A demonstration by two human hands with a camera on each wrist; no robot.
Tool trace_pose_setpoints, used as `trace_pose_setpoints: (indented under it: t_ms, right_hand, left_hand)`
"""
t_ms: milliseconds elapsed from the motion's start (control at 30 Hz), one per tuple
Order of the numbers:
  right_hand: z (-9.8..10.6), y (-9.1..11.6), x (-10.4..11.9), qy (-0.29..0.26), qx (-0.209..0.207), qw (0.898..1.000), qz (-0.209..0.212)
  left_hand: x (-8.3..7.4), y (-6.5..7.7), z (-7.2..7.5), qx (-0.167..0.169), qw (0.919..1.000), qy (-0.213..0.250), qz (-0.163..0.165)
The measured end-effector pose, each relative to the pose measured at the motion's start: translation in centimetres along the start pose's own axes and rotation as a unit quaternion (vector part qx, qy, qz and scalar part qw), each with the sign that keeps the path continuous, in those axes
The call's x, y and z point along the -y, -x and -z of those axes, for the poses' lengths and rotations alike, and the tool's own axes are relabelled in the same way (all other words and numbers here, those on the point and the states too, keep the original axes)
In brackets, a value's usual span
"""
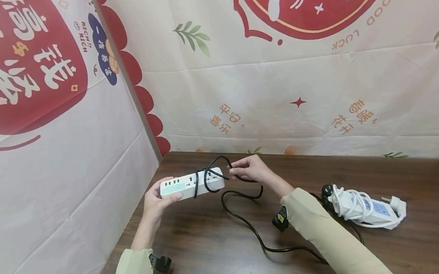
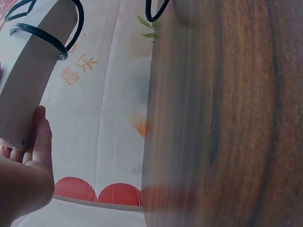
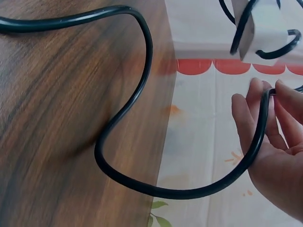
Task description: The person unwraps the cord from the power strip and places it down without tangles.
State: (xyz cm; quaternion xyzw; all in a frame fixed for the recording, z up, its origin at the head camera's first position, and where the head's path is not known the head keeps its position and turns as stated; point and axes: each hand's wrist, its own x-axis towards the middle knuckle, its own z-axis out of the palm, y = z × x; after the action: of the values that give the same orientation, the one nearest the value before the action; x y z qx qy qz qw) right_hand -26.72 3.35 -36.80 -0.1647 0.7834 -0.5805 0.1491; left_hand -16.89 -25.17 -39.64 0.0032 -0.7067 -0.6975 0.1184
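My left hand (image 1: 156, 200) grips the left end of a white power strip (image 1: 186, 185), thumb along its front edge, and holds it above the table. The strip's top shows USB ports, a pale green patch and sockets. Its black cord (image 1: 246, 221) loops round the strip's right half. Just right of the strip, my right hand (image 1: 254, 168) pinches the cord between thumb and fingers. In the right wrist view the cord (image 3: 149, 56) hangs from those fingers in a wide bend. The left wrist view shows the strip's plain underside (image 2: 28, 80) above the left hand (image 2: 33, 175).
A second white power strip (image 1: 379, 212), wrapped in its own white cord, lies on the brown wooden table (image 1: 429, 249) at the right, beside a black plug (image 1: 327, 190). The black cord trails under the right forearm. Printed cloth (image 1: 262, 89) hangs behind and at the left.
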Motion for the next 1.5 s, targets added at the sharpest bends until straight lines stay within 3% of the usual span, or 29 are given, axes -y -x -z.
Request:
trace_pose_setpoints:
  t_ms: [533, 767, 1100, 1267, 1500]
  right_hand:
    - [2.3, 1.4, 0.2, 0.046, 0.028, 0.998, 0.021]
    - [3.3, 2.1, -0.1, 0.036, 0.045, 0.998, 0.018]
    - [4.6, 3.2, -1.0, 0.032, 0.08, 0.996, 0.026]
    - [5.4, 3.8, -1.5, 0.062, 0.104, 0.992, 0.043]
    - [6.7, 4.4, -2.0, 0.073, 0.132, 0.988, 0.033]
  left_hand:
    - [0.1, 0.3, 0.0, -0.005, 0.9998, -0.005, 0.018]
    - [0.2, 0.4, 0.0, -0.015, 0.9995, -0.021, 0.017]
    - [0.4, 0.6, -0.1, -0.036, 0.9991, -0.014, 0.015]
    - [0.6, 0.6, 0.1, -0.046, 0.9987, -0.009, 0.019]
    - [0.7, 0.5, 0.4, -0.047, 0.9987, 0.0, 0.019]
